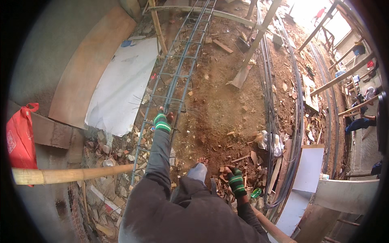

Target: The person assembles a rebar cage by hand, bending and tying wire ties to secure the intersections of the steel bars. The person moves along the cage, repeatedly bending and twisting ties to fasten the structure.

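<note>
A long rebar cage point(175, 75), made of steel bars with square stirrups, stretches away from me on the left. My left hand point(163, 120), in a green-and-black striped fingerless glove, is closed round a bar at its near part. My right hand point(235, 180), gloved alike, is held low beside my leg with its fingers curled. What it holds, if anything, I cannot make out. My bare foot point(201, 161) stands on the dirt between the two hands.
Bundles of long steel bars point(269, 101) lie to the right. Bamboo poles point(73, 175) cross at left and overhead. A white sheet point(123, 87) leans by the left wall, near a red bag point(21, 135). Rubble and wood scraps litter the ground. Another person point(364, 119) is at far right.
</note>
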The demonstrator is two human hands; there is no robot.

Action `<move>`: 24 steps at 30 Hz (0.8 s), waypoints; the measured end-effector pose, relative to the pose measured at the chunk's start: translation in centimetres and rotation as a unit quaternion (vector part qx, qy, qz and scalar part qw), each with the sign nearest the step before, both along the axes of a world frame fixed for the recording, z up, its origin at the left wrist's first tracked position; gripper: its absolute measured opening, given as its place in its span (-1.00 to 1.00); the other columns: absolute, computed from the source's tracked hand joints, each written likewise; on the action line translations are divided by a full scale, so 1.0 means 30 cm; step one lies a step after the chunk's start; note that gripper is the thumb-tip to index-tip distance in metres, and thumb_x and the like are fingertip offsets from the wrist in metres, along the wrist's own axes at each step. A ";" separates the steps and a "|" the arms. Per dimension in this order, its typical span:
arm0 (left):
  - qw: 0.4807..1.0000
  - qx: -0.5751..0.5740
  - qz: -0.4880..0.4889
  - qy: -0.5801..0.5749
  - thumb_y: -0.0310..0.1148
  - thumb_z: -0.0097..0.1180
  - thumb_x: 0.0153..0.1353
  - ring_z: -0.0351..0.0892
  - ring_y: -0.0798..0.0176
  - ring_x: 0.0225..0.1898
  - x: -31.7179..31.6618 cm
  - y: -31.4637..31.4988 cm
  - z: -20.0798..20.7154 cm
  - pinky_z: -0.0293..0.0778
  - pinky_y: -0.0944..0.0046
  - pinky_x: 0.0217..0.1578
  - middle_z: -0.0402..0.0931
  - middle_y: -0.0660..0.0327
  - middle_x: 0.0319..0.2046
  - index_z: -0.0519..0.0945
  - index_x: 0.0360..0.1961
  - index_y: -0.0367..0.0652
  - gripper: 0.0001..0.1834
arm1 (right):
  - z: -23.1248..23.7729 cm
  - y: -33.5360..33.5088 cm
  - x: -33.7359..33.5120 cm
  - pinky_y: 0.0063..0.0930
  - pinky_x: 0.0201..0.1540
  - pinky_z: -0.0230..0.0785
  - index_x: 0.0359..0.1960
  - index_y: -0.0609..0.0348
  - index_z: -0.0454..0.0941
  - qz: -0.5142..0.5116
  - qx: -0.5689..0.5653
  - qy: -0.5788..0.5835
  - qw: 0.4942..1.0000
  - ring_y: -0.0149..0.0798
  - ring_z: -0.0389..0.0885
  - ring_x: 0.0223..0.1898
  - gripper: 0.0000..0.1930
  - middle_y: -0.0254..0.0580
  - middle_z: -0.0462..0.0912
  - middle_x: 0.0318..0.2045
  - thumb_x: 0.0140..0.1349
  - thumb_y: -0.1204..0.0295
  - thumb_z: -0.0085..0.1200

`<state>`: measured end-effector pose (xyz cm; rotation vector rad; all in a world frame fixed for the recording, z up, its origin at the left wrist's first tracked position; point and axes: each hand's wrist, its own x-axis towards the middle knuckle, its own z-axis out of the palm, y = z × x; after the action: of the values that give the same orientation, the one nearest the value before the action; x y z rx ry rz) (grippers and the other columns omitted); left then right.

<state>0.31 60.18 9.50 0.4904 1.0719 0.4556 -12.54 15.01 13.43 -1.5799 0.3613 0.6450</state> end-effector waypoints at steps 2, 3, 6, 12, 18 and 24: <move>0.999 -0.013 0.013 0.044 0.15 0.37 0.16 0.60 0.10 -0.59 0.031 0.038 0.000 0.47 0.17 -0.71 0.40 0.19 -0.48 0.39 -0.23 -0.06 -0.43 | 0.009 0.020 0.046 -0.56 -0.36 0.48 0.01 0.23 0.60 -0.007 -0.010 0.011 1.000 -0.46 0.61 -0.41 -0.72 -0.34 0.64 -0.32 0.42 0.30 0.16; 0.997 0.024 -0.009 0.069 0.19 0.41 0.11 0.59 0.15 -0.59 0.036 0.060 -0.004 0.42 0.19 -0.71 0.37 0.24 -0.53 0.41 -0.28 0.01 -0.44 | 0.011 0.020 0.062 -0.55 -0.36 0.48 0.01 0.23 0.60 -0.008 0.013 0.016 1.000 -0.46 0.61 -0.40 -0.73 -0.32 0.65 -0.31 0.42 0.31 0.16; 0.981 0.072 -0.062 0.171 0.27 0.38 0.09 0.49 0.21 -0.67 0.045 0.152 -0.042 0.32 0.25 -0.74 0.38 0.27 -0.59 0.46 -0.33 0.08 -0.46 | 0.000 0.010 0.073 -0.54 -0.36 0.48 0.01 0.23 0.59 -0.025 0.026 0.016 0.999 -0.45 0.62 -0.41 -0.72 -0.30 0.66 -0.31 0.41 0.31 0.17; 0.981 0.020 -0.165 0.099 0.30 0.27 0.18 0.20 0.32 -0.72 0.085 0.378 -0.229 0.12 0.30 -0.73 0.24 0.30 -0.67 0.51 -0.35 0.17 -0.54 | -0.071 -0.046 0.031 -0.53 -0.36 0.49 0.01 0.24 0.57 -0.003 0.012 0.033 0.999 -0.43 0.64 -0.42 -0.70 -0.26 0.68 -0.29 0.40 0.29 0.19; 0.990 0.046 -0.133 -0.022 0.14 0.17 0.34 0.27 0.28 -0.70 0.175 0.440 -0.346 0.21 0.19 -0.72 0.35 0.34 -0.68 0.52 -0.45 0.12 -0.61 | -0.039 -0.100 -0.018 -0.45 -0.31 0.58 0.03 0.27 0.57 -0.003 -0.015 0.018 1.000 -0.34 0.67 -0.36 -0.67 -0.15 0.68 -0.22 0.39 0.28 0.20; 0.978 0.143 -0.140 -0.065 0.03 0.04 0.44 0.37 0.24 -0.59 -0.084 0.108 0.037 0.41 0.11 -0.58 0.38 0.29 -0.61 0.62 -0.25 -0.19 -0.55 | 0.178 -0.115 -0.152 -0.33 -0.08 0.51 -0.03 0.30 0.63 0.112 -0.138 -0.261 0.949 -0.21 0.67 -0.19 -0.72 -0.09 0.72 -0.21 0.38 0.33 0.20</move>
<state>-2.23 63.41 10.61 0.8435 0.7994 0.3870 -17.11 11.55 18.76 -2.0066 -0.1343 0.3310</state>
